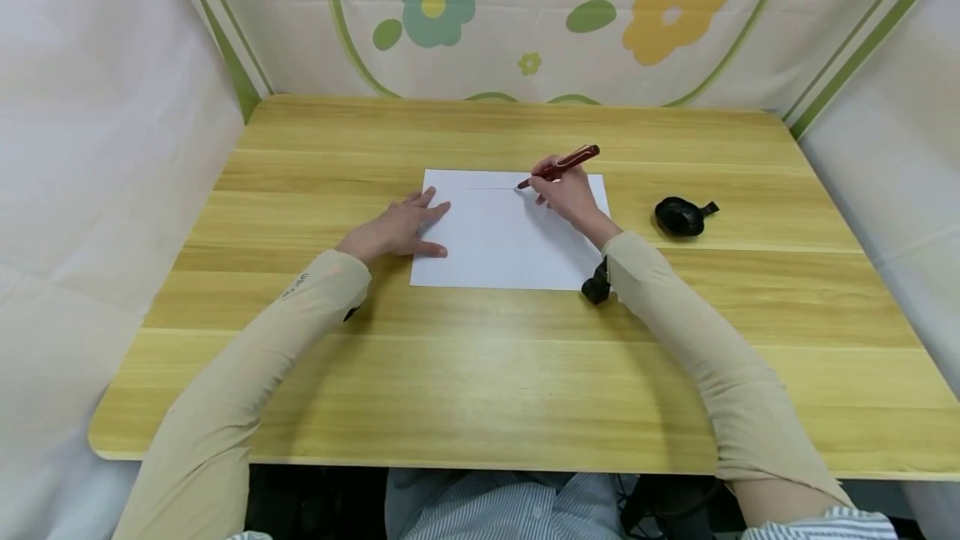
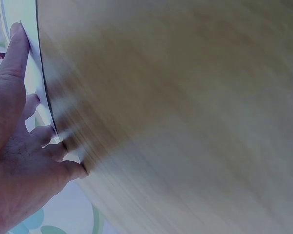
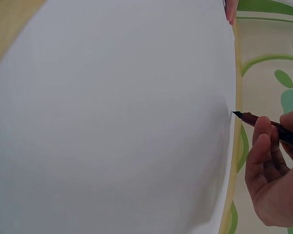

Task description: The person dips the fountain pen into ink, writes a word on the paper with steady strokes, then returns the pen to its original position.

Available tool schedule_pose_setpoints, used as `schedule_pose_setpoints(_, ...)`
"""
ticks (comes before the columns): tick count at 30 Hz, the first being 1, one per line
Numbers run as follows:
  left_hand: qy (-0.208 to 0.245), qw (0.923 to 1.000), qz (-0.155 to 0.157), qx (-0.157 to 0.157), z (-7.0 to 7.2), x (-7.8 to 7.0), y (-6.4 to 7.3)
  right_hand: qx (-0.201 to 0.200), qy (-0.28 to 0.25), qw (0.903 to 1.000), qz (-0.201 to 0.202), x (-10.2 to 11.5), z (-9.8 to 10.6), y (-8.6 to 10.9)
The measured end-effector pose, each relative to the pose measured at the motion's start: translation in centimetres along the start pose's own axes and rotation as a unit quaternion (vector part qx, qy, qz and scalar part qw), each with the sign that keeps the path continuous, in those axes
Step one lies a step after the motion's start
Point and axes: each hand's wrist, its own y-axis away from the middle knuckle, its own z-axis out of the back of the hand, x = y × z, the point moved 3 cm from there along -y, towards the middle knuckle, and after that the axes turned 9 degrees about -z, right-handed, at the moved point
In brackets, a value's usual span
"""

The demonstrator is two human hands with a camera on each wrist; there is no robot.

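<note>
A white sheet of paper (image 1: 495, 248) lies on the wooden table, with a thin dark line (image 1: 491, 188) running along its upper part. My right hand (image 1: 567, 192) pinches a dark red fountain pen (image 1: 576, 158), slanted with its nib at the line's right end. In the right wrist view, the pen's dark nib (image 3: 237, 114) points at the sheet near its far edge. On the sheet's left edge rests my left hand (image 1: 405, 226), fingers spread and thumb on the paper. The left wrist view shows that hand (image 2: 24, 141) with several fingertips along the edge.
To the right of the sheet, a rounded black object (image 1: 679, 217) with a short tab sits on the wooden table (image 1: 480, 390). A small black device (image 1: 596, 283) hangs at my right wrist. Floral cloth (image 1: 510, 15) borders the table's far side.
</note>
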Motion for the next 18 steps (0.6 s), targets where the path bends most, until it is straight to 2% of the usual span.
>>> schedule_pose_setpoints(8, -0.003, 1.0, 0.0, -0.002, -0.1, 0.13, -0.04, -0.002, -0.005, 1.0, 0.006, -0.33, 0.4, 0.15)
schedule_pose_setpoints(18, 0.003, 1.0, 0.0, -0.002, 0.01, -0.05, 0.12, -0.013, -0.011, 0.9998, -0.007, -0.61, 1.01, 0.39)
